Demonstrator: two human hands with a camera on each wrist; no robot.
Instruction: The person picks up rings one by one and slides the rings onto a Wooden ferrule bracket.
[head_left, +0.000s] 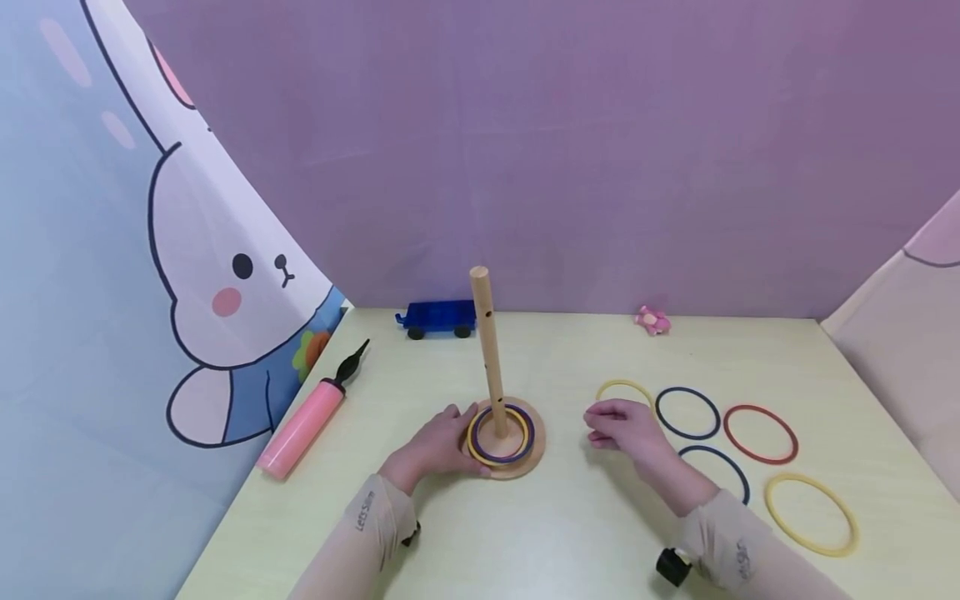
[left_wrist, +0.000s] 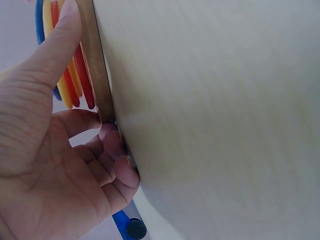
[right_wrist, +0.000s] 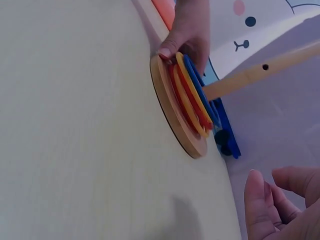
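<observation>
A wooden ring-toss stand (head_left: pixel 490 350) rises upright from its round base (head_left: pixel 538 446). Blue, yellow and red rings (right_wrist: pixel 192 95) lie stacked around the foot of its post. My left hand (head_left: pixel 437 446) grips the base from the left, thumb at the near rim beside the rings and fingers round the far side. In the left wrist view the thumb (left_wrist: pixel 55 50) lies along the rings' edge. To the right of the stand, my right hand (head_left: pixel 630 433) hovers with fingers loosely bent and nothing between them. It partly covers a yellow ring (head_left: pixel 624 382) on the table.
Blue rings (head_left: pixel 687 413), a red ring (head_left: pixel 761 434) and another yellow ring (head_left: pixel 812 515) lie at the right. A pink hand pump (head_left: pixel 303 429) rests at left. At the back are a blue toy wagon (head_left: pixel 438 317) and a small pink figure (head_left: pixel 653 321).
</observation>
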